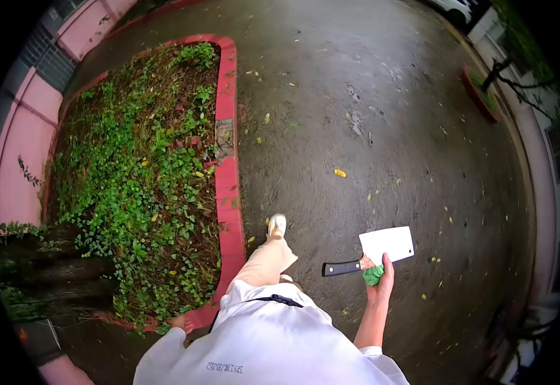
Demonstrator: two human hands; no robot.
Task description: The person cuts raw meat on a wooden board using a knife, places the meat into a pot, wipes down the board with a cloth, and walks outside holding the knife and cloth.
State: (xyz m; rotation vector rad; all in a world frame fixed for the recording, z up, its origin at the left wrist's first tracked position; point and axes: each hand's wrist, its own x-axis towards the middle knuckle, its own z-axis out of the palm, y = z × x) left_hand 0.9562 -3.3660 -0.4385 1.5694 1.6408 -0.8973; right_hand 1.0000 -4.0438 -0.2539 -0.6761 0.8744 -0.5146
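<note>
My right hand [380, 287] is closed around the lower edge of a cleaver [387, 244], with a finger or thumb lying up against the blade. The broad blade looks bright white, and its black riveted handle [342, 269] points left, free of my grip. A crumpled green thing [373, 274], maybe a cloth or a leaf, sits between my palm and the blade's edge near the handle. Low at my left side hangs my left hand [182, 323], beside the corner of the red kerb; nothing shows in it and its fingers look loosely apart.
A planting bed [139, 160] of green ground cover lies to the left, edged by a red kerb [228, 192]. Wet dark pavement [357, 128] with scattered yellow leaves stretches ahead. A planter [480, 95] stands by the right wall, and a white car [456, 9] at the far end.
</note>
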